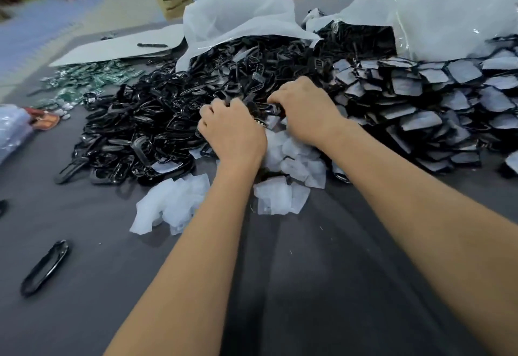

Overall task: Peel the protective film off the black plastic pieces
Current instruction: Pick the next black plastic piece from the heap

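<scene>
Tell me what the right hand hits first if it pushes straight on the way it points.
The right hand points forward and left into the heap of bare black pieces; it would meet those first, likely at once, though depth is unclear.

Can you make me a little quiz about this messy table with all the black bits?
1. True or false: the loose film sheets lie nearer the person than the big black pile.
2. Which pile still wears its film? A) the stack on the right B) the shiny pile on the left C) the green packets
3. Fill in: a single black piece lies alone on the grey ___.

Key: 1 true. 2 A. 3 table. Both the left hand and right hand work together on one piece at the middle.
</scene>
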### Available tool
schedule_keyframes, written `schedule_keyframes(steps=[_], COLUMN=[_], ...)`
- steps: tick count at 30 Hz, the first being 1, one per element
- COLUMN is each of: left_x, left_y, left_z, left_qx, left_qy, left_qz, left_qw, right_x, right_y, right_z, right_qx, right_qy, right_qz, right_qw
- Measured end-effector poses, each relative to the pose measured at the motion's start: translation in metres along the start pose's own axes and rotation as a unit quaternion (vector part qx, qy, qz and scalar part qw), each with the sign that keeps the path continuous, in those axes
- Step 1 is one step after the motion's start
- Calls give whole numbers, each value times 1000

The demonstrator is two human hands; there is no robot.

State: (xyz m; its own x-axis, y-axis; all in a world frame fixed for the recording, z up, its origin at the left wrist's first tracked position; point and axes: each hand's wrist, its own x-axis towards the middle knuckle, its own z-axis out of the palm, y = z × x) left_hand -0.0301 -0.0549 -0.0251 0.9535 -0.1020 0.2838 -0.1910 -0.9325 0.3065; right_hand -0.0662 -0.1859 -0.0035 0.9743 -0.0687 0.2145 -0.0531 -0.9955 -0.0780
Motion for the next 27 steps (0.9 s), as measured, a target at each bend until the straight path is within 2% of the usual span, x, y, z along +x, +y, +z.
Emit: schedule_keyframes(steps=[2, 5, 8, 14, 17, 19, 20, 22, 24, 25, 27], left_x=[6, 15, 23, 34, 30, 25, 22, 13, 3, -1, -9], left_y=[-17, -36, -45, -52, -53, -54, -54, -55, -55, -55, -58], left_z=[-2, -3, -7, -16, -18, -20, -23, -27, -32, -32, -30], left_qx=[22, 25, 0, -80, -140, -187, -221, -297, -348, -381, -454], left_qy=[-16, -29, -34, -106, -95, -50, -20, 27, 48, 47, 32], left_qz=[-12, 0, 2, -50, -54, -45, -41, -36, -35, -42, -69], left_qw=[1000, 999, 999, 990, 984, 980, 974, 954, 936, 922, 888], right_x=[5, 9, 12, 13, 6, -3, -8, -18, -29, -34, -42], right_y=[-5, -9, -9, -7, -8, -15, -19, -29, -36, -37, -37], right_z=[9, 17, 18, 20, 19, 18, 18, 19, 23, 25, 29], right_qx=[-31, -44, -2, 83, 154, 274, 361, 546, 660, 688, 719], right_qy=[-24, 6, 40, 69, 136, 198, 206, 173, 126, 108, 90], right_qz=[8, 28, 48, 79, 88, 112, 130, 161, 174, 173, 157], right_qw=[999, 999, 998, 991, 975, 935, 900, 803, 720, 696, 671])
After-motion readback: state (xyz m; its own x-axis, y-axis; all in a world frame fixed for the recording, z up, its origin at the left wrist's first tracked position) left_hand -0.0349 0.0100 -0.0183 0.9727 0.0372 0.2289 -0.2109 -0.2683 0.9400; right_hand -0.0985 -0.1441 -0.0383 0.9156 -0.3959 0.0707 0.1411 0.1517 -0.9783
